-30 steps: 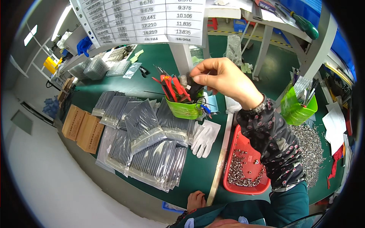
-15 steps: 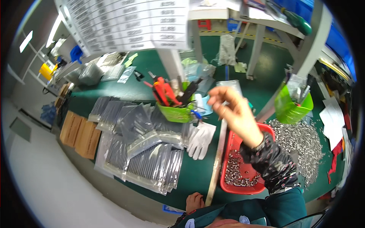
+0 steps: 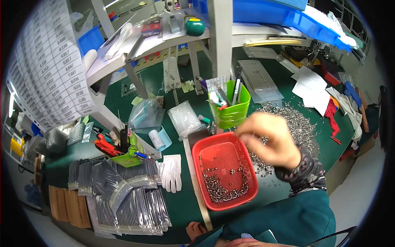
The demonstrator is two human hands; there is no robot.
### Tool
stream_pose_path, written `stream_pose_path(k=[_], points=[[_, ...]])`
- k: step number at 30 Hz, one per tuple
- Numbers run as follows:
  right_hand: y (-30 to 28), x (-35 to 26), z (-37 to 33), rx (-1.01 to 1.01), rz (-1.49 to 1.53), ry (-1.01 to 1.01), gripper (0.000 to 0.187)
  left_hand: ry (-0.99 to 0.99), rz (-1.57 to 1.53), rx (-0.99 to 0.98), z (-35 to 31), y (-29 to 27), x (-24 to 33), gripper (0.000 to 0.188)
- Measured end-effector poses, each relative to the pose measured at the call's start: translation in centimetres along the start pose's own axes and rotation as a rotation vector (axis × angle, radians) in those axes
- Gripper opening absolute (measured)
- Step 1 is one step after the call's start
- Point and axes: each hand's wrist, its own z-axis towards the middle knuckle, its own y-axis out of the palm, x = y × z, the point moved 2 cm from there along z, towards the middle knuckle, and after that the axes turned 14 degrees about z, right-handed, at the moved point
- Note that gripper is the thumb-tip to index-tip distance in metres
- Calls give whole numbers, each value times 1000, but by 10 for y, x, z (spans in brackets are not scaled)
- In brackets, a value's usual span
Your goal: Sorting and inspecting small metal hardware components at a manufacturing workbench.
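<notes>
My right hand [image 3: 271,142] hangs over the right rim of a red plastic basket [image 3: 198,173], between it and a pile of small metal parts [image 3: 298,125]. Its fingers are curled with thumb and forefinger close together; motion blur hides whatever they may hold. Many small metal pieces [image 3: 218,189] lie in the near part of the basket, with a few scattered higher up. Beside the near end of a long pale strip [image 3: 200,193], my left hand [image 3: 195,229] rests at the table's front edge, its fingers laid down and apparently holding nothing.
Plastic-sleeved flat packs [image 3: 135,210] and brown boxes [image 3: 68,206] lie left, near a white glove [image 3: 170,173]. Green holders with tools [image 3: 127,158] and pens [image 3: 232,109] flank a bubble-wrap bag [image 3: 184,117]. A printed sheet [image 3: 49,66] hangs upper left; a shelf post [image 3: 220,37] rises behind.
The view has swung right, bringing the metal pile and far right table into fuller sight. My right hand has come back from beyond the basket to its right rim, fingers more curled. My left hand stays put.
</notes>
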Motion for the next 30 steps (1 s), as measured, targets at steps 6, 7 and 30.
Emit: stream_pose_path(k=[6, 7, 30], points=[[-42, 32, 22, 121, -218, 177, 13, -25, 30, 66, -1, -1, 2, 21], [-45, 41, 26, 118, -245, 195, 13, -36, 16, 61, -1, -2, 2, 21], [-6, 24, 44, -30, -447, -43, 56, -8, 117, 33, -12, 10, -15, 19]])
